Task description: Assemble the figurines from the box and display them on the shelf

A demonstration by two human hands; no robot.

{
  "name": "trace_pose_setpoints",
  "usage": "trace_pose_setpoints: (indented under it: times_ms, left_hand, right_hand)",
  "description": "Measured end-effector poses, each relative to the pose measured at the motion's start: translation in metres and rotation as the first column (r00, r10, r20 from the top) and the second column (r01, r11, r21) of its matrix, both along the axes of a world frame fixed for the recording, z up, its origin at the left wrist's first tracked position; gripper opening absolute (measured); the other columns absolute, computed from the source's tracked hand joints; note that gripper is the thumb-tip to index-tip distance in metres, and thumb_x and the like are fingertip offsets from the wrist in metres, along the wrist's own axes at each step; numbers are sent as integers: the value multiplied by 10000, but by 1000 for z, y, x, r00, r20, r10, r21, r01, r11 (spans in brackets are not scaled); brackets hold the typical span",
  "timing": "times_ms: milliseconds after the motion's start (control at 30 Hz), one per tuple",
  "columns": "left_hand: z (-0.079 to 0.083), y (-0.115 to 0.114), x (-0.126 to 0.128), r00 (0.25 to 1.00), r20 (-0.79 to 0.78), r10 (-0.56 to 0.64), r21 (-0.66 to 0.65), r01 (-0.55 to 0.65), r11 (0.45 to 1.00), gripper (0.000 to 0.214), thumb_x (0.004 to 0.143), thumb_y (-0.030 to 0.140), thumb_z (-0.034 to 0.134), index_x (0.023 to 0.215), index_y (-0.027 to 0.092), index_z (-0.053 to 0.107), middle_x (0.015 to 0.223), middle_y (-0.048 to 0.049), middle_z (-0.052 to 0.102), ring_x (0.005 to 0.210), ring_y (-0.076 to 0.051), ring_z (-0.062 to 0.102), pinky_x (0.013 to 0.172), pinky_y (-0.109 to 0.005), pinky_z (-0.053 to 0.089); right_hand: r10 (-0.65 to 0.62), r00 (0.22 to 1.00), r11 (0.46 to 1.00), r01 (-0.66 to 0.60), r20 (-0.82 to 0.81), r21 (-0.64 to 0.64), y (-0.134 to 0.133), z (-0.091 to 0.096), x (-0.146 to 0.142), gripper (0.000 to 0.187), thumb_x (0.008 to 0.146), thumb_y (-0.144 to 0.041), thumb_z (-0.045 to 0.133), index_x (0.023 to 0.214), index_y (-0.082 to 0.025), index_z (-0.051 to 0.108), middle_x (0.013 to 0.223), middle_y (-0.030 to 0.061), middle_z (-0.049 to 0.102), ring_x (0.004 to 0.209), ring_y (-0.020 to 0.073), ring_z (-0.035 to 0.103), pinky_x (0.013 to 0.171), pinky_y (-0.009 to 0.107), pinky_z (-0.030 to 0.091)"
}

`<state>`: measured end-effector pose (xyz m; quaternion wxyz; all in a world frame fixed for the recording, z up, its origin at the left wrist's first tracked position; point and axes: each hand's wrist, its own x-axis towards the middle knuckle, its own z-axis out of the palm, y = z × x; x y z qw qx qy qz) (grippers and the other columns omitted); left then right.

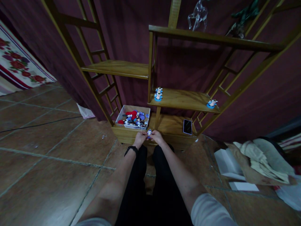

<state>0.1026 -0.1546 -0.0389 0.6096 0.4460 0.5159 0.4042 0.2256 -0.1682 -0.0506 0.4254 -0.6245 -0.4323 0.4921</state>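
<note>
Between my two hands, in front of the low shelf, is a small white and purple figurine. My left hand grips it from the left, with a dark band on that wrist. My right hand holds its other side with closed fingers. Just beyond my left hand stands an open cardboard box filled with several small figurines and red and purple pieces. Two blue-based figurines stand close together at the left end of the middle shelf. Another blue-based figurine stands at its right end.
The wooden shelf unit rises in front of me. A phone lies on its lowest board. A clear glass animal stands on the upper shelf. Cloth and white boxes lie on the floor at right; a cable runs at left.
</note>
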Motion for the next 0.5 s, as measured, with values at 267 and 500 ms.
trace_pose_setpoints:
  times_ms: [267, 500]
  left_hand:
    - [-4, 4, 0, 999, -41, 2, 13, -2, 1000, 24, 611, 132, 634, 626, 118, 621, 556, -9, 611, 466, -87, 529, 512, -214, 441]
    - [-4, 3, -1, 998, -54, -14, 40, 16, 999, 75, 591, 134, 639, 662, 121, 657, 562, -8, 635, 454, -78, 514, 502, -198, 422]
  right_hand:
    - [3, 1000, 1000, -3, -8, -4, 4, -3, 1, 94, 675, -136, 624, 653, -164, 537, 605, -44, 588, 484, 58, 559, 449, 154, 482]
    - [-12, 1000, 1000, 12, -19, -10, 3, -1, 1, 79, 681, -140, 628, 663, -165, 555, 587, -42, 598, 486, 60, 573, 473, 157, 496]
